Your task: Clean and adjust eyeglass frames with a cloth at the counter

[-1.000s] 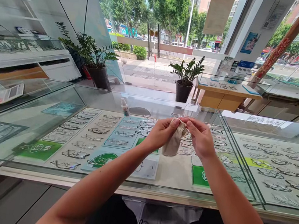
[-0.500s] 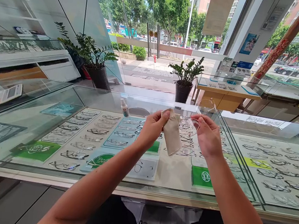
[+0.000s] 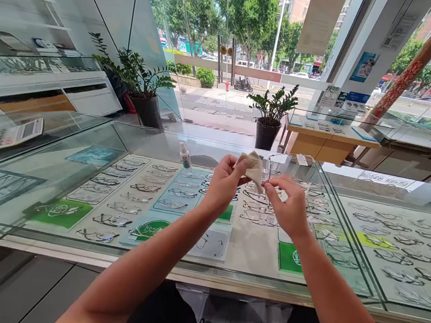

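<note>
My left hand (image 3: 225,180) is closed on a beige cleaning cloth (image 3: 253,168), which is bunched up and folded over at the fingertips. Close to its right, my right hand (image 3: 286,202) pinches a pair of eyeglasses (image 3: 270,165) by the thin frame. One temple arm stands up above the fingers, and a small white tag (image 3: 302,160) hangs at the far side. The cloth touches or nearly touches the glasses; whether it covers a lens I cannot tell. Both hands are above the glass display counter (image 3: 153,145).
A small white spray bottle (image 3: 185,155) stands on the counter left of my hands. Under the glass lie rows of eyeglass frames (image 3: 182,193) and green cards (image 3: 59,213). A calculator (image 3: 22,133) is at the left. Beyond the counter stand potted plants (image 3: 267,131).
The hanging cloth has been gathered up and brought against the glasses. My right hand has moved left and turned the glasses, closing the gap between the hands. The view has shifted slightly.
</note>
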The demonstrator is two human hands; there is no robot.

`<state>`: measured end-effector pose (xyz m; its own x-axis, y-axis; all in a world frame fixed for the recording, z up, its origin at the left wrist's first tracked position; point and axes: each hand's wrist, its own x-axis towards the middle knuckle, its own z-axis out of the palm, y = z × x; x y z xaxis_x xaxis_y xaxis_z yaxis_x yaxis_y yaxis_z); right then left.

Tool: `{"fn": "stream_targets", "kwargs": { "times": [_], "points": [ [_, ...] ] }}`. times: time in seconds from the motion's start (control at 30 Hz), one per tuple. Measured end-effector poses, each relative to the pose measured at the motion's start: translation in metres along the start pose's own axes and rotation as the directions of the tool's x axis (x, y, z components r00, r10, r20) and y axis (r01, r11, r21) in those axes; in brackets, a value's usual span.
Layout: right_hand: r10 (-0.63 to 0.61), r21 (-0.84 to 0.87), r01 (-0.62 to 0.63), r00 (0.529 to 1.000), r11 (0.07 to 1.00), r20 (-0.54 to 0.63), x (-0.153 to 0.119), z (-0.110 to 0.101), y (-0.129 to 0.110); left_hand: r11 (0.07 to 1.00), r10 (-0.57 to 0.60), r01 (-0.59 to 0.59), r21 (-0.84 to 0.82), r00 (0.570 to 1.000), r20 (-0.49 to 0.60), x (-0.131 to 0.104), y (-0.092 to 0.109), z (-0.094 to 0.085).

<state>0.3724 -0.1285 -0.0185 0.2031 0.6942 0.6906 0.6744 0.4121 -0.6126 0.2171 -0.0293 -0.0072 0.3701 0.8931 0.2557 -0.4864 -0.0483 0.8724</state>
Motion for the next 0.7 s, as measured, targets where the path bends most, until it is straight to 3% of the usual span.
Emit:
{"fn": "stream_targets", "kwargs": {
  "times": [0.27, 0.43, 0.57, 0.7],
  "points": [
    [-0.083, -0.282, 0.101, 0.994, 0.954, 0.075, -0.009, 0.012, -0.001, 0.974, 0.147, -0.171, 0.149, 0.976, 0.161, -0.010, -0.017, 0.007],
    [-0.099, -0.247, 0.090, 0.995, 0.965, -0.025, -0.005, 0.005, -0.002, 0.938, 0.174, -0.235, 0.255, 0.955, 0.238, -0.015, -0.016, 0.007],
    [-0.135, -0.215, 0.086, 0.965, 0.973, -0.224, 0.000, -0.004, -0.002, 0.938, 0.102, -0.157, 0.307, 0.977, 0.189, -0.019, -0.012, 0.009],
    [-0.225, -0.300, 0.151, 0.947, 0.942, -0.230, -0.002, 0.000, -0.003, 0.961, -0.050, -0.014, 0.277, 0.974, 0.222, -0.023, -0.015, 0.012]
  ]
}}
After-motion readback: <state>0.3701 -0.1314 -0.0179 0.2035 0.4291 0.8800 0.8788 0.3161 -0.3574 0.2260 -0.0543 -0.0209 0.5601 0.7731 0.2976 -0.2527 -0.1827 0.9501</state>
